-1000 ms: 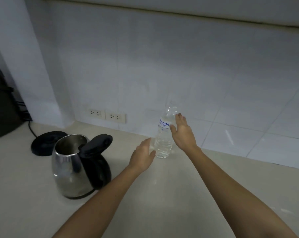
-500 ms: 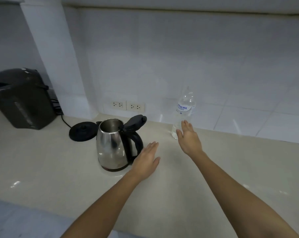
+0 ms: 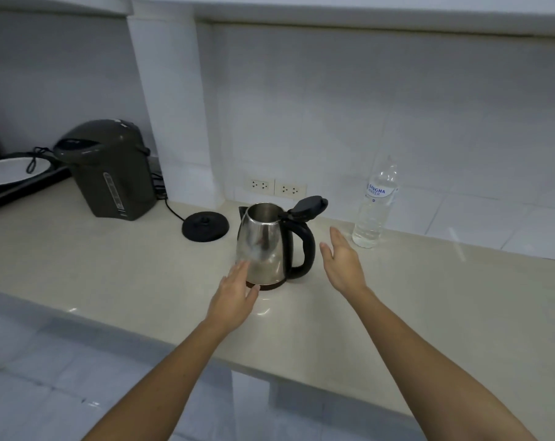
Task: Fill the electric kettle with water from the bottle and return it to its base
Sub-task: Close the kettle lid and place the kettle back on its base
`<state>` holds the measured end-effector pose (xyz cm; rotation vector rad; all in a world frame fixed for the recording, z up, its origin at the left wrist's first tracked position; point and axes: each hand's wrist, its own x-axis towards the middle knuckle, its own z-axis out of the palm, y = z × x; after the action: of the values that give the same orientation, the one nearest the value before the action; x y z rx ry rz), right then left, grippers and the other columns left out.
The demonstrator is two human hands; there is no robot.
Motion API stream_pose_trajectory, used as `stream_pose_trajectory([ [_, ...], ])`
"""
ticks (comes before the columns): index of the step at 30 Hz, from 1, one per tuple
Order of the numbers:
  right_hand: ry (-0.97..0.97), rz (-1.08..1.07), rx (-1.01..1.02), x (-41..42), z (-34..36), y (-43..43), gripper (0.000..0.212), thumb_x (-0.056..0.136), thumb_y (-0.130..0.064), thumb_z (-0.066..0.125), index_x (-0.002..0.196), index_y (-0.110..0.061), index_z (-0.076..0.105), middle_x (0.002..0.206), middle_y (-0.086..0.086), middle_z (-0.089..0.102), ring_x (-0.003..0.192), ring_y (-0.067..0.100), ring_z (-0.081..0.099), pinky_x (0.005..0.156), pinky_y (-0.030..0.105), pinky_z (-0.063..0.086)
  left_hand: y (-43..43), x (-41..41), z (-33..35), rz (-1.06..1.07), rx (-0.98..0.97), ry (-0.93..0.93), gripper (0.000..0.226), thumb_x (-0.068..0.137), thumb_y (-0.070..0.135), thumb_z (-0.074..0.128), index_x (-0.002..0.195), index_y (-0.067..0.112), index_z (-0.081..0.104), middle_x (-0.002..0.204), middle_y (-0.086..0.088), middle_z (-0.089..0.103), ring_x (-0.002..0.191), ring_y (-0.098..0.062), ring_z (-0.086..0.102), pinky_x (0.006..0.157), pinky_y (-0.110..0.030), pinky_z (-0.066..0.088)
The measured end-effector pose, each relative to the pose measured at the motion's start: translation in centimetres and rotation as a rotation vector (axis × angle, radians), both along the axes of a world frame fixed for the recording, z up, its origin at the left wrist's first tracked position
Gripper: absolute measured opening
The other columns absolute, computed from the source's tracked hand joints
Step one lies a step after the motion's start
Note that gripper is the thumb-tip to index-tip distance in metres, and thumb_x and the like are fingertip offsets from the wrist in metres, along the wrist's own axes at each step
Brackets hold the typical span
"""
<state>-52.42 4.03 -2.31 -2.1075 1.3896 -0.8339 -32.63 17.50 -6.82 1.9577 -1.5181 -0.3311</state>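
Note:
A steel electric kettle (image 3: pixel 265 246) with a black handle stands on the beige counter, its black lid (image 3: pixel 308 205) flipped open. Its round black base (image 3: pixel 205 225) lies to the left of it, bare, with a cord running left. A clear plastic water bottle (image 3: pixel 375 206) with a blue label stands upright by the wall at the right. My left hand (image 3: pixel 234 297) is open in front of the kettle's lower left side, holding nothing. My right hand (image 3: pixel 343 261) is open just right of the handle, apart from kettle and bottle.
A dark grey hot-water dispenser (image 3: pixel 110 170) stands at the left by the pillar. A black tray with a white plate (image 3: pixel 8 175) is at the far left. Two wall sockets (image 3: pixel 274 186) sit behind the kettle. The counter edge (image 3: pixel 174 342) runs diagonally below my forearms.
The view has pulled back and shifted left. My right hand has left the bottle and both hands have drawn back toward the kettle. The bottle and kettle have stayed in place.

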Motion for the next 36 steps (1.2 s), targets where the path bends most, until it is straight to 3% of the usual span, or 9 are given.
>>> stream_pose_trajectory([
  [6,-0.181,0.03,0.037,1.9,0.2,0.5,0.057,0.1,-0.031,0.039,0.15,-0.013,0.021,0.156,0.002,0.028,0.143,0.015,0.025,0.113,0.022,0.017,-1.0,2.5,0.8,0.065,0.008,0.043,0.062,0.099,0.028,0.051,0.151,0.009,0.023,0.156,-0.006,0.029,0.142,-0.021,0.029,0.113,-0.035,0.024],
  [12,-0.405,0.048,0.086,3.1,1.6,-0.7,0.065,0.097,-0.03,0.048,0.152,-0.023,0.014,0.155,-0.003,0.03,0.139,0.016,0.035,0.115,0.038,0.028,-3.6,3.4,2.0,0.069,0.068,0.015,0.07,0.1,0.036,0.046,0.155,0.012,0.011,0.163,-0.004,0.012,0.149,-0.022,0.015,0.119,-0.041,0.015],
  [15,-0.474,0.073,0.084,3.9,1.4,-1.0,0.069,0.096,-0.03,0.051,0.152,-0.027,0.011,0.155,-0.011,0.029,0.134,0.016,0.041,0.112,0.036,0.033,-5.2,4.1,2.5,0.08,0.082,0.037,0.075,0.098,0.038,0.048,0.156,0.014,0.007,0.163,-0.003,0.008,0.149,-0.021,0.013,0.121,-0.042,0.015],
  [23,-0.595,0.08,0.093,5.2,0.6,-2.2,0.078,0.095,-0.035,0.053,0.152,-0.029,0.0,0.157,-0.013,0.022,0.136,0.009,0.036,0.112,0.032,0.033,-7.9,5.1,2.0,0.059,0.046,0.162,0.084,0.094,0.047,0.054,0.156,0.018,0.005,0.163,0.001,0.009,0.148,-0.023,0.02,0.117,-0.038,0.023],
  [25,-0.613,0.093,0.083,5.5,0.7,-2.5,0.078,0.094,-0.034,0.055,0.152,-0.029,0.003,0.154,-0.015,0.028,0.135,0.004,0.036,0.11,0.028,0.034,-8.1,5.4,1.5,0.04,0.037,0.186,0.084,0.094,0.047,0.055,0.156,0.018,0.006,0.163,0.001,0.012,0.147,-0.022,0.023,0.114,-0.035,0.025],
  [29,-0.682,0.048,0.1,6.4,1.0,-3.2,0.083,0.093,-0.033,0.058,0.152,-0.025,0.0,0.153,-0.01,0.03,0.139,0.005,0.031,0.094,0.003,0.038,-8.7,6.4,1.0,0.01,0.055,0.218,0.088,0.091,0.052,0.056,0.156,0.018,0.006,0.163,0.001,0.014,0.146,-0.02,0.023,0.113,-0.033,0.026],
  [31,-0.706,0.024,0.102,6.8,1.0,-3.5,0.084,0.093,-0.034,0.058,0.152,-0.026,-0.002,0.153,-0.008,0.031,0.139,0.008,0.032,0.099,0.009,0.038,-9.1,6.8,1.1,-0.029,0.022,0.224,0.085,0.09,0.051,0.058,0.154,0.02,0.013,0.159,0.003,0.025,0.142,-0.016,0.03,0.104,-0.025,0.029],
  [34,-0.723,0.015,0.099,7.2,1.0,-3.5,0.081,0.093,-0.034,0.056,0.151,-0.031,0.0,0.151,-0.005,0.035,0.135,0.017,0.042,0.111,0.034,0.034,-9.7,7.4,1.4,-0.085,-0.001,0.235,0.077,0.089,0.05,0.061,0.15,0.025,0.021,0.141,0.016,0.041,0.129,-0.005,0.039,0.096,-0.02,0.029],
  [36,-0.744,-0.004,0.081,7.5,0.9,-3.6,0.077,0.094,-0.03,0.056,0.151,-0.032,0.004,0.15,-0.004,0.038,0.133,0.018,0.044,0.111,0.036,0.034,-10.1,7.9,1.6,-0.114,-0.001,0.239,0.073,0.087,0.05,0.062,0.147,0.029,0.025,0.127,0.025,0.04,0.121,0.003,0.04,0.093,-0.018,0.031],
])
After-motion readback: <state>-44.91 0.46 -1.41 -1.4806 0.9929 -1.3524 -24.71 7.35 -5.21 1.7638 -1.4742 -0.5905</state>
